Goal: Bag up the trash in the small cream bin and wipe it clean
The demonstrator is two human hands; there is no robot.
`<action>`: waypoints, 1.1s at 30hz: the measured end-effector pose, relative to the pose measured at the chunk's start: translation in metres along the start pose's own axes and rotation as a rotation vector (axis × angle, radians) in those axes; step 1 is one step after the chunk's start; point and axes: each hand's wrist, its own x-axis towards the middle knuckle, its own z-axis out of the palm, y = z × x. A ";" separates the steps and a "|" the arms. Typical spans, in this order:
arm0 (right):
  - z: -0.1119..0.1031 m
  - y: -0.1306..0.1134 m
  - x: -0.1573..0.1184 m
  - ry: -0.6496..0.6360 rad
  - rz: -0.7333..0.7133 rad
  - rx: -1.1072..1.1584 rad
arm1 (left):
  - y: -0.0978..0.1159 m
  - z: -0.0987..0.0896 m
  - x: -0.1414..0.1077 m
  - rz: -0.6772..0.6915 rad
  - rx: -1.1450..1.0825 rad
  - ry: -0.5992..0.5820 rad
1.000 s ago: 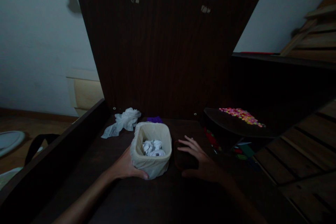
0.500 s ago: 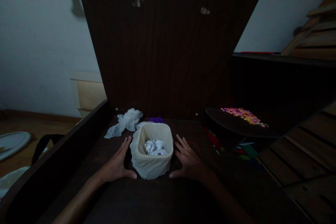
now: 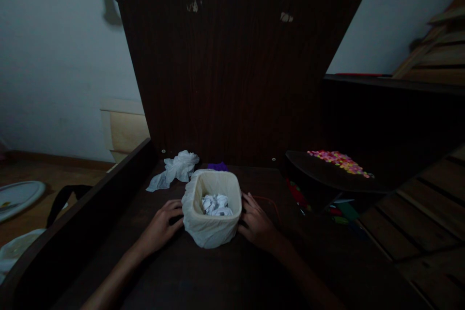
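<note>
A small squarish trash bin (image 3: 214,233), lined with a thin whitish bag folded over its rim, stands upright on the dark wooden surface (image 3: 174,281). Crumpled white paper (image 3: 217,204) lies inside it. From the left side, my left hand (image 3: 162,225) has its fingertips and thumb against the liner. On the opposite side my right hand (image 3: 258,224) presses its bent fingers to the bin; some fingertips are hidden behind it. Between them, both hands hold the bin. Behind it to the left lies a crumpled, translucent white plastic bag (image 3: 180,167).
Something purple (image 3: 218,167) sits behind the bin, against the tall dark panel (image 3: 232,82). A raised board (image 3: 65,232) borders the left. At right, a rounded shelf (image 3: 305,164) carries many small colourful pieces (image 3: 339,161). A thin orange cord (image 3: 271,200) lies near my right hand.
Both hands have closed in from beside the bin, fingers less spread, and now touch its sides. The bin has barely shifted; the whole view has moved slightly.
</note>
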 end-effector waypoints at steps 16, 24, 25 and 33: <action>0.010 -0.011 0.012 0.029 0.054 -0.072 | 0.017 0.020 -0.003 -0.121 0.042 -0.052; 0.005 -0.012 0.007 0.078 0.065 -0.114 | 0.037 0.012 -0.008 -0.206 -0.270 0.080; 0.003 -0.011 0.006 0.084 0.071 -0.129 | 0.037 0.012 -0.010 -0.214 -0.286 0.092; -0.004 -0.010 -0.007 0.158 0.038 -0.031 | 0.035 0.014 -0.020 -0.300 -0.442 0.121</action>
